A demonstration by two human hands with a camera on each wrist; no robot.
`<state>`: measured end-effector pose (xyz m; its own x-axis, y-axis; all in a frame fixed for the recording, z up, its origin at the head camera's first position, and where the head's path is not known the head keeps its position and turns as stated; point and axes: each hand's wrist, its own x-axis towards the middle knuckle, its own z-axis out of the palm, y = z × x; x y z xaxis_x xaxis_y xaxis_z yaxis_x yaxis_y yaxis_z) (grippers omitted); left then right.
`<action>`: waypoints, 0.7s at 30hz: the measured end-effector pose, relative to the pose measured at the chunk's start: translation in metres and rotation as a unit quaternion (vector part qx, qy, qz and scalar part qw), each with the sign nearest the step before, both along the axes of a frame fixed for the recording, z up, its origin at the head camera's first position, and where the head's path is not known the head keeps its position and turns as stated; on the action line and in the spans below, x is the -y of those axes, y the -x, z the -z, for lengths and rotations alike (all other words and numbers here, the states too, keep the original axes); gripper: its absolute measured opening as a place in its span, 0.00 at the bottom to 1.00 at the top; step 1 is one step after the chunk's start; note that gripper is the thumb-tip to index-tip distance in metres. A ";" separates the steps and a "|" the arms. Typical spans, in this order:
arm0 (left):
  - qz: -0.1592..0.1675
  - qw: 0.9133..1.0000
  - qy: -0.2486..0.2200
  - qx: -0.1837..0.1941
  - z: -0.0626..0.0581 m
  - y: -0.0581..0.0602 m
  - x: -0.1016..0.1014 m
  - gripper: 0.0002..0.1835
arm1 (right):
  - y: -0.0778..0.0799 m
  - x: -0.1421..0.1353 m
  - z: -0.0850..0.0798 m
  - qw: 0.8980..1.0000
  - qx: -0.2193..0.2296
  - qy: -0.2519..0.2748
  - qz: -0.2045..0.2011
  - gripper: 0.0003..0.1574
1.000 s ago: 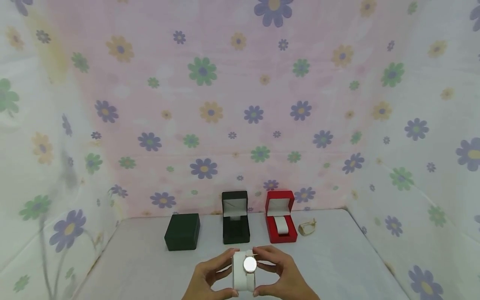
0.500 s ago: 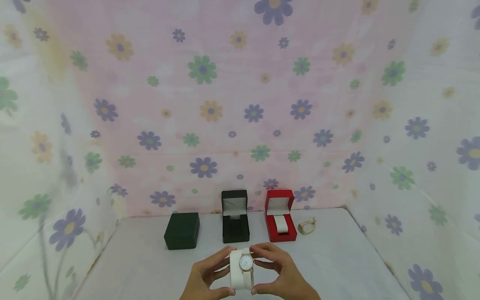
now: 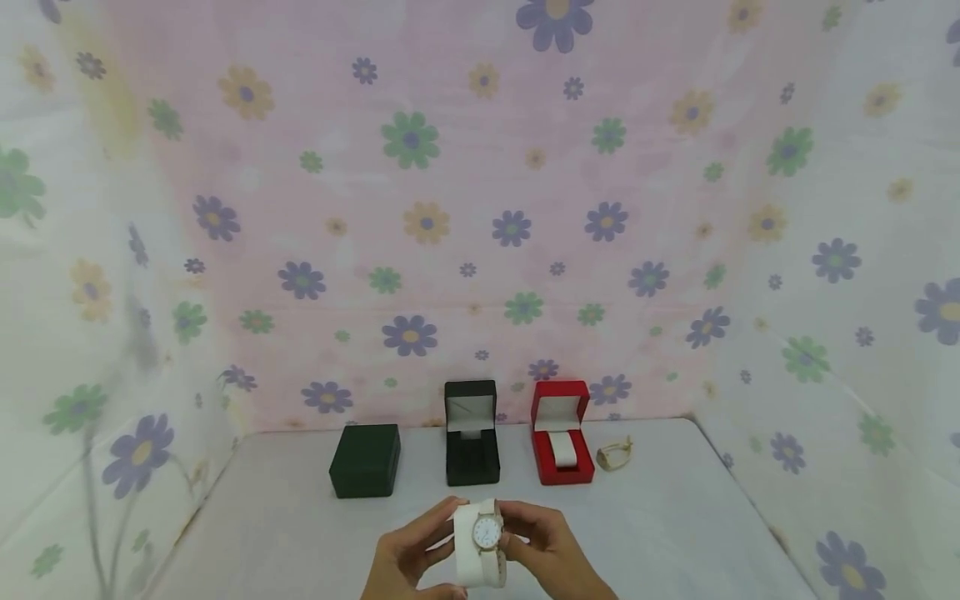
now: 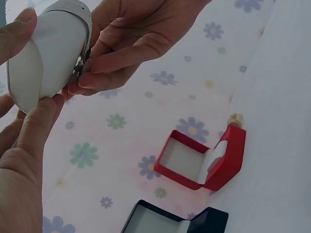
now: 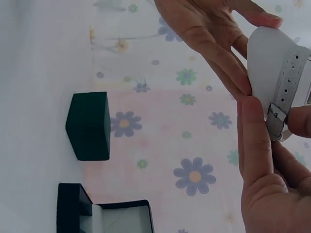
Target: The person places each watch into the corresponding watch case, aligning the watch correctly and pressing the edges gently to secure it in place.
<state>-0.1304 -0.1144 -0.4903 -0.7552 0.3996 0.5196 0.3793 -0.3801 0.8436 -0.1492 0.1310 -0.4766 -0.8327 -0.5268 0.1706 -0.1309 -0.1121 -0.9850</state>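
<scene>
Together, left hand [image 3: 408, 552] and right hand [image 3: 553, 548] grip — in front of the black box [image 3: 472, 464] — a white cushion [image 3: 468, 553] from either side; round it sits a watch [image 3: 487, 531], the right thumb [image 3: 516, 548] now raised from below to the watch's edge.

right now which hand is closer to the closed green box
Left. In the head view, the left hand, holding the white cushion, is below and right of the closed green box; the right hand is farther right, on the cushion's other side.
</scene>
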 end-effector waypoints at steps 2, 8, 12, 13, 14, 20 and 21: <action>-0.005 1.000 -0.002 -0.001 -0.001 0.000 -0.001 0.39 | 0.000 0.002 -0.001 1.000 0.017 0.005 0.003 0.29; -0.017 1.000 -0.018 -0.011 -0.001 0.001 -0.005 0.38 | 0.000 0.004 -0.003 1.000 0.012 0.028 -0.001 0.31; -0.023 0.999 -0.031 -0.019 -0.002 0.005 -0.008 0.39 | 0.001 0.003 -0.005 0.997 -0.070 0.010 0.020 0.29; -0.026 0.999 -0.032 -0.021 -0.002 0.007 -0.008 0.39 | 0.001 0.003 -0.006 0.995 -0.093 0.000 0.034 0.29; -0.028 0.999 -0.033 -0.024 -0.002 0.008 -0.008 0.40 | 0.002 0.003 -0.007 0.992 -0.118 -0.009 0.046 0.30; -0.028 0.998 -0.033 -0.038 -0.005 0.013 -0.007 0.42 | 0.003 -0.002 -0.016 0.980 -0.189 -0.031 0.057 0.37; -0.026 0.998 -0.034 -0.036 -0.005 0.013 -0.007 0.42 | 0.003 -0.002 -0.017 0.979 -0.196 -0.033 0.051 0.38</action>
<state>-0.1432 -0.1076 -0.4856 -0.7332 0.3225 0.5986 0.4594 -0.4141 0.7858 -0.1519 0.1331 -0.4599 -0.7587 -0.4650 0.4562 -0.5080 -0.0159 -0.8612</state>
